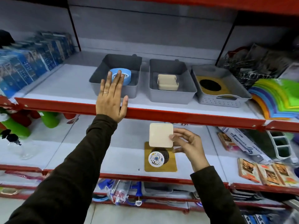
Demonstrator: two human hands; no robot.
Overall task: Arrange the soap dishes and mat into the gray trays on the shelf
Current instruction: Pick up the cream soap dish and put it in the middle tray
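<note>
Three gray trays stand in a row on the upper shelf. The left tray (103,88) holds a blue round soap dish (127,75). In the middle tray (169,96) lies a cream soap dish (168,82). The right tray (218,101) holds a wooden mat with a black round center (210,85). My left hand (111,97) is raised flat and open in front of the left tray, holding nothing. My right hand (186,143) pinches a cream square soap dish (161,135) below the upper shelf's red edge. On the lower shelf lies another wooden mat (160,165) with a patterned round sticker on it.
Blue boxes (32,62) fill the upper shelf's left side. Colorful stacked boards (278,97) and dark packages (252,65) sit at its right. On the lower shelf are green and red items (19,123) at left and packaged goods (265,172) at right. A red shelf edge (178,117) crosses the middle.
</note>
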